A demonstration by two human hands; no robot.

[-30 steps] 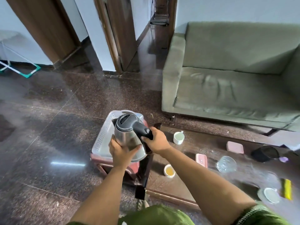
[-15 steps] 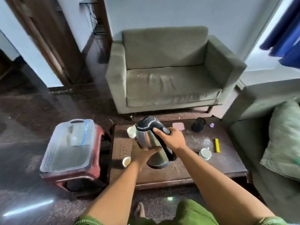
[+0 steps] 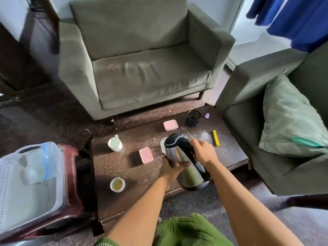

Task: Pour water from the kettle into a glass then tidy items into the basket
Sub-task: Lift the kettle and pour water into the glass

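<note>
I hold a steel kettle (image 3: 184, 166) with a black lid and handle above the dark wooden coffee table (image 3: 127, 167), tilted with its top away from me. My right hand (image 3: 204, 153) grips the black handle. My left hand (image 3: 173, 166) cups the kettle's steel side from below. A clear glass (image 3: 198, 134) stands just beyond the kettle's top, blurred and partly hidden. The white perforated basket (image 3: 23, 189) sits on a red stool at the left.
On the table lie a white cup (image 3: 115, 144), a small cup with yellowish liquid (image 3: 117, 184), two pink boxes (image 3: 146, 155) (image 3: 170, 125), a black mesh pot (image 3: 193, 118), a small purple piece (image 3: 207, 115) and a yellow stick (image 3: 216, 137). Green armchairs stand behind and to the right.
Both hands have carried the kettle from above the basket rightward over the table, towards the glass. The view has swung right with it.
</note>
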